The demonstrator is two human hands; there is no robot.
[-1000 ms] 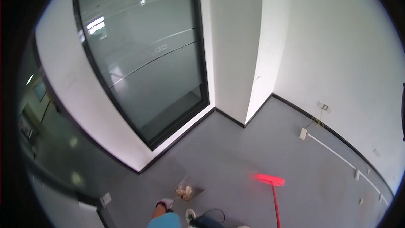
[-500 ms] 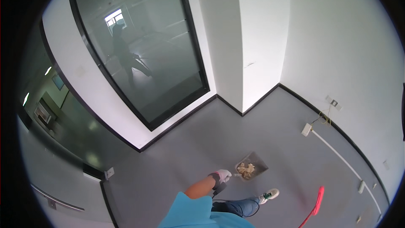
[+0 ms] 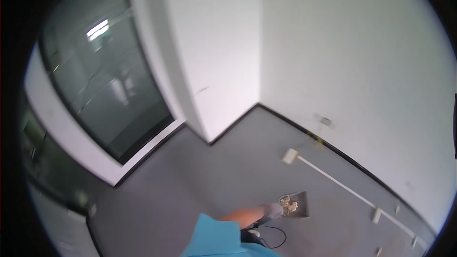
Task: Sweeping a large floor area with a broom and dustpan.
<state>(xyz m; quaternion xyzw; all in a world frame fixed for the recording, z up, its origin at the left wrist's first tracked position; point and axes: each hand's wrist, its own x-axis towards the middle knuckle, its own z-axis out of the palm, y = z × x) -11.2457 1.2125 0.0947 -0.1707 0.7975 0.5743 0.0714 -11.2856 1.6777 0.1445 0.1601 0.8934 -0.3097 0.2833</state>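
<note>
Holding the dustpan (image 3: 303, 202) level should keep its debris (image 3: 288, 205) in. The gloved left hand (image 3: 272, 211) grips its near end; the right is unseen.

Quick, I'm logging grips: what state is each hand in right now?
Left hand: closed, holding the dustpan.
Right hand: out of view, so it cannot be told.

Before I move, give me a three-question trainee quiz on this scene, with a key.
1. True or false: the dark grey, square dustpan contains pale, broken scraps.
2. What colour is the long, thin strip that runs along the smooth grey floor from the white, rectangular box: A black, B white, C red?
3. Which of the person's hands is in view?

Key: 1 true; 2 B; 3 only the pale-gloved left hand, at the dustpan.
</note>
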